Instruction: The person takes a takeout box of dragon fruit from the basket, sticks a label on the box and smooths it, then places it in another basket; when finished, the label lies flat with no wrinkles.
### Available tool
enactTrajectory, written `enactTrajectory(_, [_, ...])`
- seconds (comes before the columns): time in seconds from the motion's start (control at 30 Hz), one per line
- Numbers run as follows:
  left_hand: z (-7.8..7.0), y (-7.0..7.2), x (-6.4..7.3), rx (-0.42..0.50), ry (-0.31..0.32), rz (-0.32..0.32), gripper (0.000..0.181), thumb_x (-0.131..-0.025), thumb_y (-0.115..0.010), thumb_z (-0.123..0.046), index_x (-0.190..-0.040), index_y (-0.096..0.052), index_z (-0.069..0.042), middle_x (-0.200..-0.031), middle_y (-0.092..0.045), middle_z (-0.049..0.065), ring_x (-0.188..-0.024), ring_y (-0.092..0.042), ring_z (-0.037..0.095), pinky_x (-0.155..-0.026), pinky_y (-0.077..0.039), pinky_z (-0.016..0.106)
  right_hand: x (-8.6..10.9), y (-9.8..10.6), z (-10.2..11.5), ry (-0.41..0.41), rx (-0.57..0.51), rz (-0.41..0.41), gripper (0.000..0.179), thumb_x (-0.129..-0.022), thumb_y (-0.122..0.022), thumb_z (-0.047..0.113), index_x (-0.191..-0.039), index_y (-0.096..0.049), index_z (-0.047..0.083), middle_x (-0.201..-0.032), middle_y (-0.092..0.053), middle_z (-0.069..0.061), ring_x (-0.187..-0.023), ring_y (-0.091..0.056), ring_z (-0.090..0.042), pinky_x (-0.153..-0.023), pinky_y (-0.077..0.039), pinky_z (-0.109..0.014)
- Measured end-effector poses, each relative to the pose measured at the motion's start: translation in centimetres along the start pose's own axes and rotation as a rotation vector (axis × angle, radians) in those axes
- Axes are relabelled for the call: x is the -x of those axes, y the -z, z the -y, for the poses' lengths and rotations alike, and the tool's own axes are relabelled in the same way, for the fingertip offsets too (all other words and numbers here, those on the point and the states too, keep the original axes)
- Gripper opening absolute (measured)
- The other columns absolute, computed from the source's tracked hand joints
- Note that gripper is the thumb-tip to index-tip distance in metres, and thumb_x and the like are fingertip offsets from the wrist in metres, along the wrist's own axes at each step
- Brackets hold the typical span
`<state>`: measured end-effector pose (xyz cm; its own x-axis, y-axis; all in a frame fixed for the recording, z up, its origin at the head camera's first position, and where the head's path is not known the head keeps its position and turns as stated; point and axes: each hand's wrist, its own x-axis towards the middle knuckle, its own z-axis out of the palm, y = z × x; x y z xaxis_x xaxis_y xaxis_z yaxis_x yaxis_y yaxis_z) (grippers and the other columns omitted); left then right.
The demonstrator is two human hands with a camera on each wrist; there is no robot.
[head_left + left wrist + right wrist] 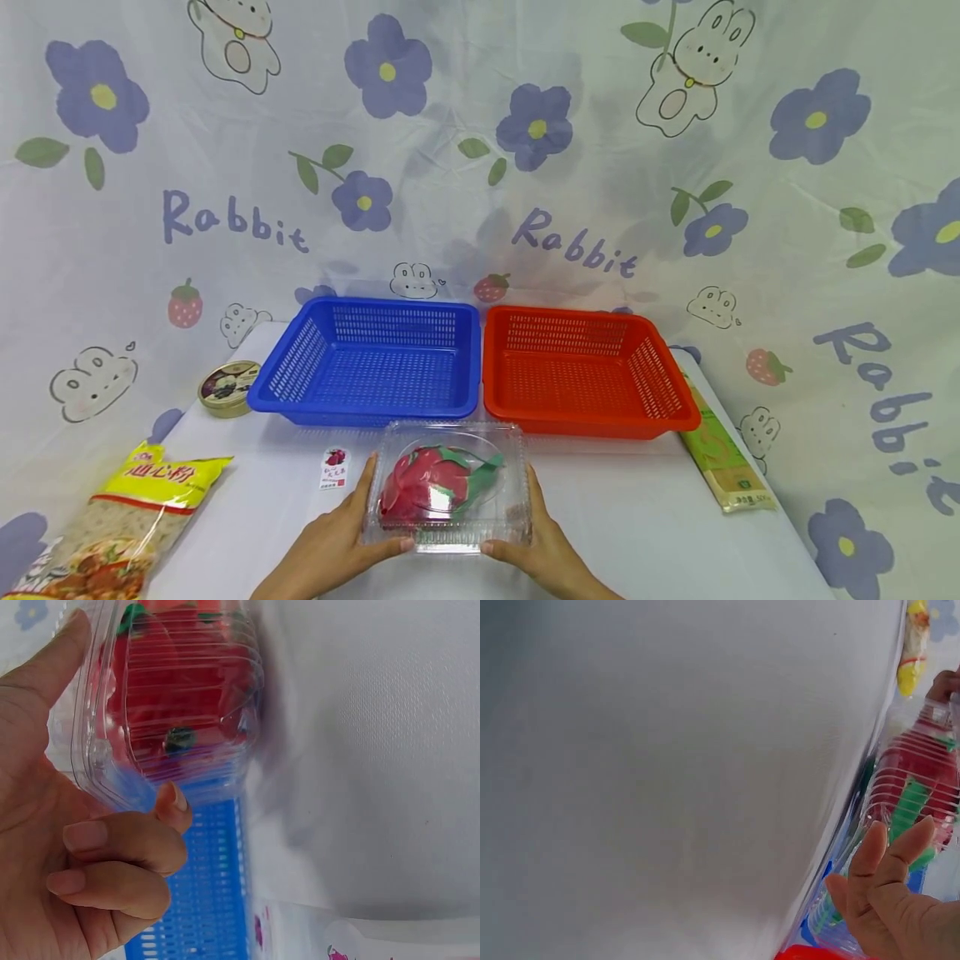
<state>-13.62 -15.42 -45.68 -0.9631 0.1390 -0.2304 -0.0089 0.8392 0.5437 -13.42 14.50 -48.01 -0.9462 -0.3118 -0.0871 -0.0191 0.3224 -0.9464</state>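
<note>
A clear plastic clamshell box [495,512] with a pink-red dragon fruit [427,483] with green scales inside is held between both hands, in front of the two baskets. My left hand [333,533] grips its left side, thumb on the near edge. On the opposite side my right hand [543,537] grips it in the same way. The left wrist view shows some fingers of the left hand [97,847] curled beside the box. Several fingertips of the right hand [889,900] lie against the box's wall in the right wrist view. The lid looks closed.
Behind the box, a blue basket [390,417] and a red basket [585,425] stand side by side. At left are a round tin [228,390], a yellow-topped food bag [127,525] and a small dragon fruit card [334,468]. A green packet [723,454] lies at right.
</note>
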Motion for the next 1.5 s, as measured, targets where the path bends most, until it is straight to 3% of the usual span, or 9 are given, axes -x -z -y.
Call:
enactTrajectory(0.33, [0.1,-0.2,0.0,0.009,-0.035,-0.012,0.122,-0.076,-0.073,-0.066,-0.161,-0.003,-0.012,-0.148,-0.042,0.032,-0.114,-0.058,0.053,-0.087,-0.049,0.065,0.0,0.1,-0.4,-0.013,-0.002,0.007,0.118,-0.083,-0.078,0.037,-0.159,0.01,0.017,-0.153,-0.027,-0.036,-0.126,-0.05,-0.046,-0.098,-0.042,-0.067])
enactTrajectory(0.5, [0.1,-0.2,-0.1,0.011,-0.042,-0.015,0.122,-0.076,-0.073,-0.065,-0.161,-0.002,-0.013,-0.149,-0.041,0.03,-0.115,-0.058,0.052,-0.087,-0.049,0.065,0.0,0.1,-0.4,-0.021,-0.004,0.012,0.118,-0.084,-0.078,0.036,-0.159,0.01,0.018,-0.157,-0.02,-0.033,-0.128,-0.046,-0.049,-0.099,-0.039,-0.07])
enactTrajectory(0.7, [-0.1,-0.2,0.1,0.021,-0.026,-0.014,0.123,-0.075,-0.073,-0.066,-0.161,-0.002,-0.013,-0.148,-0.043,0.03,-0.114,-0.06,0.049,-0.087,-0.05,0.064,0.1,0.4,-0.2,-0.034,-0.013,0.047,0.117,-0.085,-0.077,0.038,-0.159,0.012,0.02,-0.161,-0.016,-0.028,-0.133,-0.041,-0.049,-0.102,-0.034,-0.072])
enactTrajectory(1.23, [-0.3,-0.3,0.2,-0.005,0.003,-0.016,0.126,-0.071,-0.071,-0.074,-0.161,-0.007,-0.013,-0.146,-0.048,0.025,-0.11,-0.063,0.046,-0.086,-0.051,0.063,0.5,1.0,0.0,-0.075,0.032,0.08,0.114,-0.087,-0.073,0.041,-0.159,0.013,0.021,-0.158,-0.021,-0.031,-0.129,-0.047,-0.047,-0.098,-0.04,-0.07])
enactTrajectory(1.43, [-0.1,0.6,0.6,-0.031,-0.008,0.0,0.129,-0.07,-0.071,-0.074,-0.159,-0.008,-0.006,-0.147,-0.048,0.025,-0.119,-0.058,0.049,-0.089,-0.049,0.066,0.6,0.9,0.1,-0.088,0.027,0.082,0.114,-0.087,-0.073,0.043,-0.159,0.013,0.022,-0.159,-0.02,-0.031,-0.129,-0.046,-0.049,-0.097,-0.04,-0.071])
enactTrajectory(1.5, [0.4,1.4,0.9,-0.044,-0.002,0.009,0.128,-0.07,-0.073,-0.073,-0.159,-0.01,-0.004,-0.135,-0.058,0.024,-0.111,-0.063,0.043,-0.086,-0.05,0.063,0.7,1.0,0.1,-0.105,0.027,0.083,0.115,-0.086,-0.073,0.044,-0.159,0.013,0.023,-0.16,-0.017,-0.029,-0.132,-0.042,-0.052,-0.098,-0.038,-0.072])
